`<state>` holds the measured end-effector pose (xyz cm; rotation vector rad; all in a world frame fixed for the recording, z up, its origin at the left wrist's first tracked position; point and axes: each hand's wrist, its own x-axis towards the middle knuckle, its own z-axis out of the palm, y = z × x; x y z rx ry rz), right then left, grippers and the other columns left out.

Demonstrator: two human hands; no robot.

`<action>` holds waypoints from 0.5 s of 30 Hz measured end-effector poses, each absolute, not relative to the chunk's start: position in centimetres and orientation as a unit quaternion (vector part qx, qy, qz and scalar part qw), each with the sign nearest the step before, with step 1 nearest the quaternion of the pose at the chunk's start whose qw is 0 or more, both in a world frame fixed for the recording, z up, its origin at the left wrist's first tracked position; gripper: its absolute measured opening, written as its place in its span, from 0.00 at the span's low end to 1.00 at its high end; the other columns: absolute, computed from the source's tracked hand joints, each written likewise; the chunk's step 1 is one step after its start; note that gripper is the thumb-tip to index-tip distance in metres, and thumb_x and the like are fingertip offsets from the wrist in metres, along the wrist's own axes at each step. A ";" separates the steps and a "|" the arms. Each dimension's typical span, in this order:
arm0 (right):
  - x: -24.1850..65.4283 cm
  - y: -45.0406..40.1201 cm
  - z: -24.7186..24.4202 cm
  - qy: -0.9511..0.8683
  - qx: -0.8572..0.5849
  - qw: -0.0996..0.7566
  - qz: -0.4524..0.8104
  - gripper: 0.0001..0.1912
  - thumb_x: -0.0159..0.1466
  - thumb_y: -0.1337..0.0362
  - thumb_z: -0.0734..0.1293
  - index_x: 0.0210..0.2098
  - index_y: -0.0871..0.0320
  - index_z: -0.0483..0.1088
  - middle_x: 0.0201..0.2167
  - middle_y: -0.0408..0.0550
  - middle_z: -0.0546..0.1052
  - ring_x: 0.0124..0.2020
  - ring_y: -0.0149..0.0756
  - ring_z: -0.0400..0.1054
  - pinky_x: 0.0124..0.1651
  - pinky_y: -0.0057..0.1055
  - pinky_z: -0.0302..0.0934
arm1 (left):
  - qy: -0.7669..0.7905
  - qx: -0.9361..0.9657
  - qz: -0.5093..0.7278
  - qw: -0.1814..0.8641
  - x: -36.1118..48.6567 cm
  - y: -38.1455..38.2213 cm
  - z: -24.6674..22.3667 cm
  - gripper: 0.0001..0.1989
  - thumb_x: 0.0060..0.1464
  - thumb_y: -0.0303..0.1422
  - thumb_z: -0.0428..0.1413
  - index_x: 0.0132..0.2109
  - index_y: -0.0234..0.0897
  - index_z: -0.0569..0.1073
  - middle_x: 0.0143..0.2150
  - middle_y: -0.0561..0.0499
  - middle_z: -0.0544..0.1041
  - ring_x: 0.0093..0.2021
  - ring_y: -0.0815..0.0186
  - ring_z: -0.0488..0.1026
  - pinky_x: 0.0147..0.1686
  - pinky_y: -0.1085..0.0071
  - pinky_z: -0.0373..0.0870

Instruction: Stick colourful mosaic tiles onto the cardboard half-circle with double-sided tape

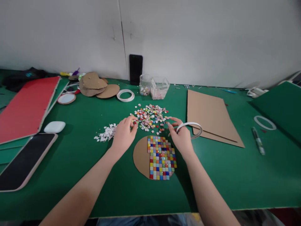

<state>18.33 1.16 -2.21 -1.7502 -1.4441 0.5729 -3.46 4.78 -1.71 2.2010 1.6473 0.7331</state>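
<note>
Green tabletop (235, 182) for a workspace, backing onto a pale wall (199, 40). Closest to the camera, both forearms angle inward from the bottom, left forearm (94, 179) and right forearm (207, 182), making a rough V around a round cardboard disc (141, 157). That disc lies flat between them, its right part covered in rows of colourful mosaic tiles (162, 158) and its left part bare. A big phone (25, 163) lies way off to the left.

Past the disc, the left hand (124, 131) is palm-down, wrist low, fingers curled, thumb and index tips close at the left edge of a loose tile pile (151, 117). Can't tell if they're pinched on a tile or just next to some. White scraps (107, 133) sit right beside that hand. Over on the right, the right hand (180, 131) reaches in from the pile's other side, index stretched toward it, index and thumb tips a bit apart. It has a white ring (196, 125) looped at the fingers; can't tell how tightly the other fingers hold it.

Cardboard sheets (209, 116) lie right of that hand. Furthest back, two clear containers (160, 88) stand beyond the pile, beside a dark phone (135, 69) leaning against the wall.
</note>
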 end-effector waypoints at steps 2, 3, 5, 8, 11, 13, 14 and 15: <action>18.5 1.2 -2.2 -0.569 -0.697 0.383 0.208 0.18 0.62 0.57 0.58 0.47 0.59 0.66 0.27 0.47 0.75 0.22 0.35 0.68 0.26 0.30 0.58 | 0.585 0.769 0.227 0.122 -3.7 4.9 -1.7 0.08 0.56 0.30 0.49 0.44 0.37 0.65 0.29 0.52 0.66 0.29 0.65 0.67 0.27 0.71 0.63; 18.6 1.2 -2.3 -0.568 -0.701 0.381 0.202 0.17 0.62 0.57 0.58 0.47 0.59 0.66 0.28 0.47 0.75 0.24 0.37 0.69 0.28 0.31 0.59 | 0.591 0.770 0.215 0.110 -3.7 5.0 -1.7 0.08 0.56 0.31 0.50 0.44 0.36 0.66 0.30 0.50 0.67 0.31 0.64 0.67 0.29 0.70 0.64; 18.8 1.3 -2.4 -0.557 -0.714 0.380 0.190 0.16 0.63 0.57 0.56 0.46 0.58 0.66 0.30 0.49 0.77 0.30 0.41 0.70 0.34 0.35 0.61 | 0.603 0.768 0.198 0.087 -3.8 4.9 -1.8 0.09 0.56 0.30 0.50 0.44 0.35 0.66 0.35 0.47 0.69 0.36 0.61 0.68 0.33 0.67 0.66; 19.1 1.4 -2.9 -0.527 -0.731 0.381 0.204 0.18 0.64 0.56 0.54 0.46 0.58 0.65 0.32 0.52 0.77 0.35 0.45 0.71 0.37 0.39 0.62 | 0.614 0.764 0.187 0.064 -3.9 4.9 -1.9 0.09 0.56 0.29 0.48 0.45 0.33 0.66 0.41 0.42 0.69 0.43 0.58 0.68 0.39 0.64 0.67; 19.3 1.6 -3.3 -0.492 -0.719 0.409 0.272 0.20 0.63 0.53 0.54 0.46 0.59 0.64 0.34 0.54 0.76 0.35 0.45 0.72 0.31 0.37 0.65 | 0.618 0.765 0.176 0.054 -3.8 4.8 -2.1 0.10 0.57 0.29 0.47 0.46 0.33 0.66 0.44 0.40 0.69 0.45 0.56 0.68 0.41 0.62 0.67; 19.2 1.7 -3.4 -0.466 -0.701 0.434 0.321 0.21 0.62 0.51 0.56 0.46 0.59 0.65 0.35 0.54 0.76 0.36 0.44 0.72 0.28 0.35 0.67 | 0.617 0.766 0.172 0.057 -3.8 4.8 -2.1 0.11 0.57 0.30 0.47 0.47 0.32 0.66 0.44 0.40 0.70 0.45 0.55 0.68 0.42 0.60 0.67; 19.1 1.7 -3.4 -0.455 -0.692 0.444 0.341 0.21 0.61 0.50 0.56 0.45 0.59 0.65 0.35 0.54 0.76 0.36 0.43 0.72 0.28 0.34 0.67 | 0.616 0.766 0.172 0.065 -3.8 4.8 -2.1 0.12 0.57 0.30 0.46 0.47 0.32 0.66 0.45 0.40 0.71 0.45 0.55 0.69 0.42 0.60 0.67; 18.9 1.7 -3.3 -0.445 -0.683 0.454 0.360 0.21 0.61 0.50 0.57 0.45 0.59 0.65 0.35 0.54 0.76 0.37 0.43 0.72 0.29 0.34 0.68 | 0.616 0.765 0.173 0.077 -3.8 4.8 -2.2 0.13 0.57 0.30 0.46 0.48 0.32 0.66 0.45 0.40 0.71 0.45 0.55 0.69 0.42 0.60 0.68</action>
